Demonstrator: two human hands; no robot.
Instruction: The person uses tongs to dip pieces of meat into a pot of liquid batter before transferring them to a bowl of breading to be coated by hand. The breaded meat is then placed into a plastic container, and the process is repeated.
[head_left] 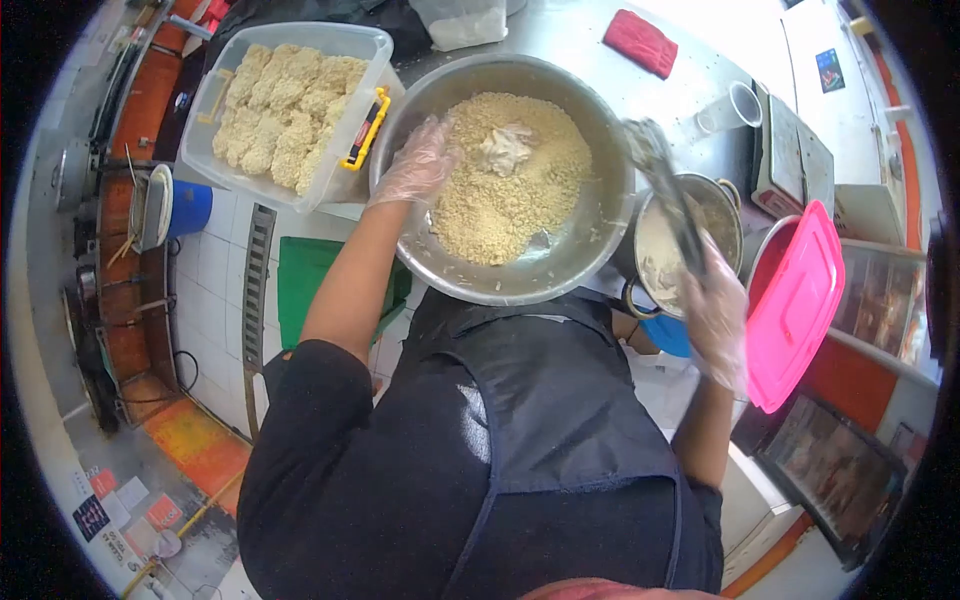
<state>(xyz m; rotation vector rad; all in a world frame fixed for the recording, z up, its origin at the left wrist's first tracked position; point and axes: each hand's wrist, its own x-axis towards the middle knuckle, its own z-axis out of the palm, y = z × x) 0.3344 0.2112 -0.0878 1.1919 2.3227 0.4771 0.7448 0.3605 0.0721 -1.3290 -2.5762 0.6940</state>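
My gloved left hand (420,165) rests inside the large steel bowl (607,170), its fingers open at the left edge of the pale crumbs (500,220). A wet, white-coated piece (507,148) lies on top of those crumbs, apart from the hand. In a clear glove, my right hand (718,315) is closed round a pair of tongs (665,185), smeared by motion. The tongs point up over a pot of batter (655,250) to the right of the bowl. Whether their tips hold anything is too blurred to tell.
Left of the bowl, a clear plastic container (240,165) holds several crumb-coated pieces (295,110). A red cloth (641,43) and a clear cup (738,107) sit on the steel counter (570,40). A pink lid (800,310) stands tilted beyond the pot.
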